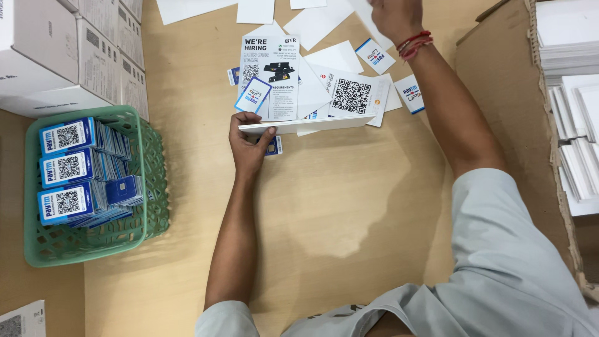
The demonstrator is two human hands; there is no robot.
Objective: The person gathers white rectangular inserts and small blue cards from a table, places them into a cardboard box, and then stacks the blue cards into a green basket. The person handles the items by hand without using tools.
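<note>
Your left hand pinches one end of a thin white stack of sheets held edge-on near the middle of the table, toward its far edge. Held only at that end, the stack could sag or fan out over the loose cards. It looks flat, white and long. Your right hand reaches the far edge among white sheets; I cannot tell its grip.
</note>
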